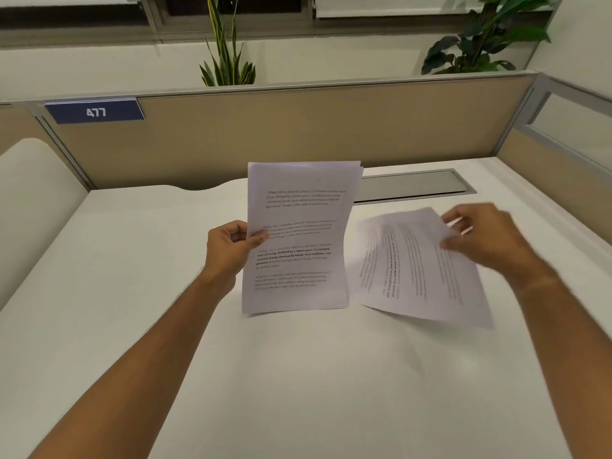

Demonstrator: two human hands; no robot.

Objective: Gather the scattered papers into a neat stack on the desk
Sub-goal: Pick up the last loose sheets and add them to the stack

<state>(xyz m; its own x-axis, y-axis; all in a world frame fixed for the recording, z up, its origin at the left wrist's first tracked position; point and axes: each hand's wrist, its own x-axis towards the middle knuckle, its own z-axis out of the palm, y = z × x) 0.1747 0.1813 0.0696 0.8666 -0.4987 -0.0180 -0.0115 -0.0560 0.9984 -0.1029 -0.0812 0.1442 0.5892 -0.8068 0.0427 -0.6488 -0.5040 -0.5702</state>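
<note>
My left hand [231, 246] grips the left edge of a small bundle of printed sheets [298, 236], held upright above the white desk [132, 309], with the text facing me. To its right, a single printed sheet [414, 270] is turned sideways and blurred. It hangs just above the desk, or brushes it. My right hand [486, 236] pinches that sheet at its far right corner, thumb under and fingers over.
A grey cable flap [410, 185] is set into the desk behind the papers. Beige partition walls [298, 127] close the back and right side; a blue "477" plate [96, 111] hangs at the upper left. Two plants [228, 61] rise behind the partition.
</note>
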